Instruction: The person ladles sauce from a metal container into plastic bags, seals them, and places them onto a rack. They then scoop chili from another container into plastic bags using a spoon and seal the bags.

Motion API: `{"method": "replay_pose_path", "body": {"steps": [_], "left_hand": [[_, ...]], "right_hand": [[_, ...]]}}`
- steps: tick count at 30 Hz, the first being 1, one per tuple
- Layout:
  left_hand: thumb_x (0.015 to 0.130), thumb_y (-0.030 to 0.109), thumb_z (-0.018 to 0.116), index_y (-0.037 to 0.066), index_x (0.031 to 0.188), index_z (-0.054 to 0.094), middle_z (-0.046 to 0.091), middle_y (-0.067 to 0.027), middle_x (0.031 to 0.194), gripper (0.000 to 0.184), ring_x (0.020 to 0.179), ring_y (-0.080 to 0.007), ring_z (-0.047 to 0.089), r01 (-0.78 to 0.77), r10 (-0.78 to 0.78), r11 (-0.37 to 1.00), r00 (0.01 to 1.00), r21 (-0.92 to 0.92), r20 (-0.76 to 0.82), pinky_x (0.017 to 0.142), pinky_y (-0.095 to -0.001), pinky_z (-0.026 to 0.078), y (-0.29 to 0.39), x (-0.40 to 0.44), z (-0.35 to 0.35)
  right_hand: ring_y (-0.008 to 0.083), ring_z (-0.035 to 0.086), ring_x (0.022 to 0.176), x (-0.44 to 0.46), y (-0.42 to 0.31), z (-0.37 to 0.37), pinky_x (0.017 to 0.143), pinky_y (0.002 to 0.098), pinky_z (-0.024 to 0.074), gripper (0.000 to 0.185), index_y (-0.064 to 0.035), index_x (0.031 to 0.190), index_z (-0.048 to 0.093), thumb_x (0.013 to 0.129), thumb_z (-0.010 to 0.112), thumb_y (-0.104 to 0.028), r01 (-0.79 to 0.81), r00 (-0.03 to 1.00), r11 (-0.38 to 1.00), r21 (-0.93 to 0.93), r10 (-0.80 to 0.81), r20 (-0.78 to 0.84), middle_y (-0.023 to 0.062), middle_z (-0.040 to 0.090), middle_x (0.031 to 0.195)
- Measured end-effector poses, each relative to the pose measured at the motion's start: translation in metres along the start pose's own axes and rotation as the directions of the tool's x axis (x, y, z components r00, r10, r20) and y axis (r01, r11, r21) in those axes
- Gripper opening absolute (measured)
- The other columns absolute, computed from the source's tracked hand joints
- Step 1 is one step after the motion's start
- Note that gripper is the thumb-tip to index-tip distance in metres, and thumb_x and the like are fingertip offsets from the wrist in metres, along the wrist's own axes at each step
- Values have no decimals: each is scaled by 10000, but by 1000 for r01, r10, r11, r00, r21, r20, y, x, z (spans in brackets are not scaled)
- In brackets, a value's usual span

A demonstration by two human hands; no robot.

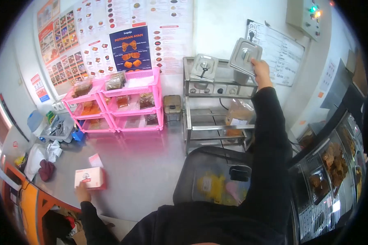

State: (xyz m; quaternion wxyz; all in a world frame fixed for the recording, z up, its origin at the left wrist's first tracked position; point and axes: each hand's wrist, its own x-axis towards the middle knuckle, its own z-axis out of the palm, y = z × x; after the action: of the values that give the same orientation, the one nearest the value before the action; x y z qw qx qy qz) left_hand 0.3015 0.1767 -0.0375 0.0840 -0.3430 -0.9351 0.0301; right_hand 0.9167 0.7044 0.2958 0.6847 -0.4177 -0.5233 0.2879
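Right hand point(262, 74) grips a rectangular metal lid point(245, 52).
Left hand point(83, 192) touches a boxy carton point(89, 176) on the glossy desk point(145, 169); I cannot tell its indistinct grip.

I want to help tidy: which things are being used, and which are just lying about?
Probably in use:
- metal lid, held by right fingers
- white-topped box, touched by left fingers
- metal container under the lid

Probably just there:
- maroon cloth
- pink racks

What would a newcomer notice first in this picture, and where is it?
The bright pink shelves of packets on the counter would probably stand out first. Then comes the metal lid in the right hand, by the steel rack; the left hand touches a box, lower left.
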Motion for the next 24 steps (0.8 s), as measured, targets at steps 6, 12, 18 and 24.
{"method": "replay_pose_path", "body": {"steps": [6, 12, 18, 24], "left_hand": [[696, 218, 596, 87, 1199, 454, 415, -126, 1263, 539, 1180, -326, 355, -67, 11, 980, 958, -185, -287, 953, -460, 308, 40, -12, 28], [699, 278, 623, 88, 1081, 525, 446, -177, 1189, 438, 1127, -350, 386, -294, 289, 815, 953, -500, -89, 918, -530, 281, 187, -117, -8], [724, 386, 607, 99, 1078, 535, 447, -141, 1202, 461, 1175, -316, 349, -255, 206, 830, 967, -497, -152, 953, -531, 229, 198, -130, -3], [727, 392, 603, 89, 1080, 531, 453, -135, 1193, 470, 1170, -312, 357, -259, 210, 840, 965, -477, -155, 964, -520, 220, 198, -126, -4]], "right_hand": [[205, 547, 641, 63, 54, 31, 581, 346, 417, 282, 89, 842, 572, 707, 663, -141, 1, 999, 990, 139, 5, -47, 135, 591, 746], [220, 545, 586, 68, 96, 44, 518, 383, 410, 272, 34, 744, 610, 693, 652, -230, -41, 985, 988, -151, 65, 159, 103, 579, 668], [298, 589, 681, 124, 185, 17, 622, 401, 417, 402, 68, 789, 617, 694, 634, -323, 285, 947, 724, -628, -110, 303, 173, 617, 738], [410, 553, 821, 120, 168, 16, 714, 443, 398, 485, 79, 764, 598, 764, 512, -398, 299, 949, 399, -867, -33, 312, 279, 579, 810]]}}
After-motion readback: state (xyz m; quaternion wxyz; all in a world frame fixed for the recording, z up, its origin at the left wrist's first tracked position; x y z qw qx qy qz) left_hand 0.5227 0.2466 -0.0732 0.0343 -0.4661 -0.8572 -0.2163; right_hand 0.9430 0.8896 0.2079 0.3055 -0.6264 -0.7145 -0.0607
